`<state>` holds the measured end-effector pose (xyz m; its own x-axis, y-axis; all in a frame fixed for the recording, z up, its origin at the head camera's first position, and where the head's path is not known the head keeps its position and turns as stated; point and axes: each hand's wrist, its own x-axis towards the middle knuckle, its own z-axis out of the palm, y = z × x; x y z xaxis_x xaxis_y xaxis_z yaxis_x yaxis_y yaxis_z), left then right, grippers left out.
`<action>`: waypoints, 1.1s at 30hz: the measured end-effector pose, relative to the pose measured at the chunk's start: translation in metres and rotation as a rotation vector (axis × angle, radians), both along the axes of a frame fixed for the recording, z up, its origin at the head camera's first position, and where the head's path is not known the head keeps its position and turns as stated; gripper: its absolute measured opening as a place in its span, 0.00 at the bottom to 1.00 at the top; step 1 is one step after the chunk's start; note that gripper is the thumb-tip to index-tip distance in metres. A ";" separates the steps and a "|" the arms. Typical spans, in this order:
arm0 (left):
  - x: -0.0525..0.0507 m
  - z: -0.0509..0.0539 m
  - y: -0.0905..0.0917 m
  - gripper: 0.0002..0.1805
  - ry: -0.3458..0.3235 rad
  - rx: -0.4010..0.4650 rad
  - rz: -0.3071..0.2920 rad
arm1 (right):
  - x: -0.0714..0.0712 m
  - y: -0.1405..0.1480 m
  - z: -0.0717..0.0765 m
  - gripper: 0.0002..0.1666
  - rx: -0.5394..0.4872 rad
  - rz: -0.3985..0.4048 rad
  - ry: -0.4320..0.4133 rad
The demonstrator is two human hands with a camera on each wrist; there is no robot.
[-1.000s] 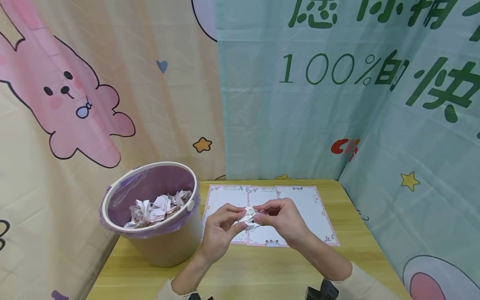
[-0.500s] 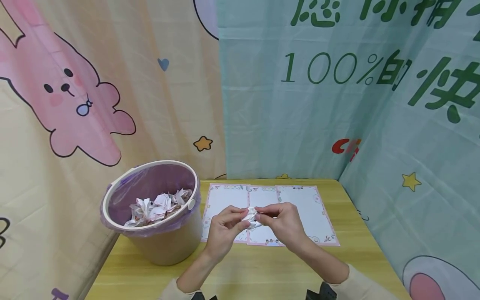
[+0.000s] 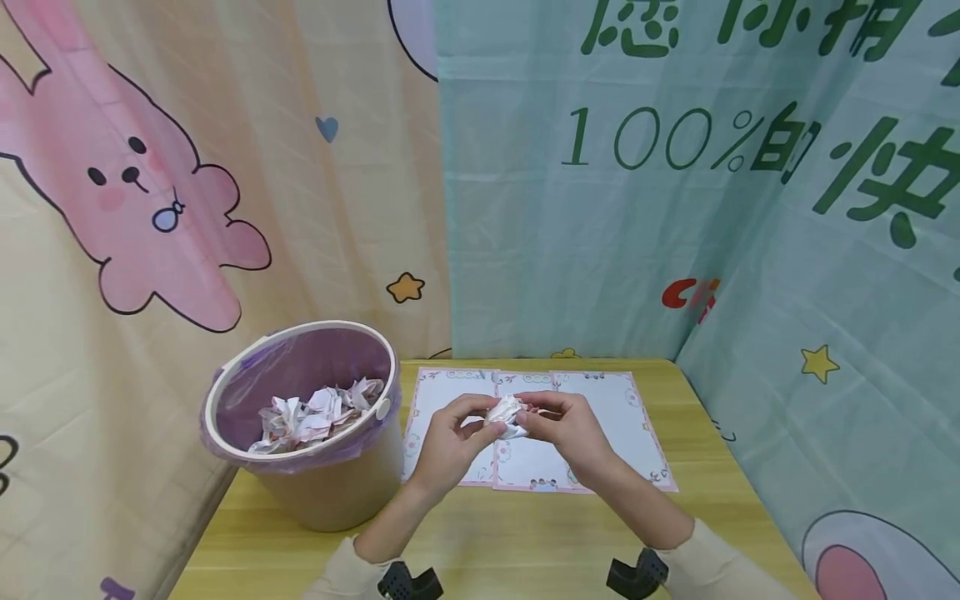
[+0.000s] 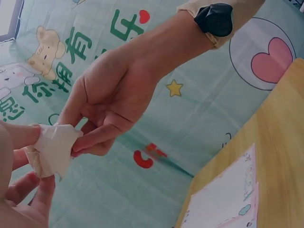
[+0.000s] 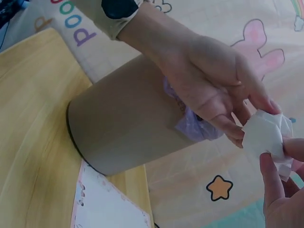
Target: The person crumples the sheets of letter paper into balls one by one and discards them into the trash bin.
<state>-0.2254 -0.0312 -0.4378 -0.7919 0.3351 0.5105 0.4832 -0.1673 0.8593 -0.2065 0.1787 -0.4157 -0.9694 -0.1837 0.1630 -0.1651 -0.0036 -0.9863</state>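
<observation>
A crumpled ball of white paper is held up between both hands, above the flat sheets on the table. My left hand pinches its left side with thumb and fingers. From the right, my right hand pinches the other side. The left wrist view shows the crumpled paper with folded, uneven edges, and the right hand reaching across to it. In the right wrist view the left hand has its fingertips on the same crumpled paper. Part of the paper is hidden behind fingers.
A beige bin with a purple liner stands at the left of the wooden table. Several crumpled papers lie inside it. Flat white sheets with pink printed borders overlap towards the back. Printed curtains hang behind.
Both hands have risen slightly with the crumpled paper, after dipping a little. The fingers have shifted on the paper and its shape looks different. The bin and sheets stay put.
</observation>
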 end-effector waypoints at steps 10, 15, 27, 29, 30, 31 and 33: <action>-0.001 0.024 -0.010 0.24 -0.023 -0.233 -0.002 | -0.016 0.008 0.014 0.22 0.023 0.059 0.025; -0.001 0.038 -0.019 0.25 0.015 -0.283 -0.014 | -0.022 0.005 0.026 0.23 0.052 0.091 0.017; 0.002 0.079 -0.083 0.29 0.223 -0.321 0.330 | -0.059 -0.022 0.064 0.23 0.079 0.016 0.044; 0.004 0.083 -0.101 0.29 0.255 -0.295 0.441 | -0.066 -0.030 0.071 0.23 0.090 0.015 0.055; 0.004 0.085 -0.112 0.29 0.276 -0.279 0.503 | -0.069 -0.035 0.074 0.23 0.093 0.022 0.068; 0.005 0.086 -0.122 0.28 0.296 -0.271 0.567 | -0.073 -0.041 0.077 0.23 0.098 0.029 0.079; 0.008 0.087 -0.145 0.28 0.312 -0.257 0.686 | -0.079 -0.053 0.084 0.23 0.117 0.044 0.098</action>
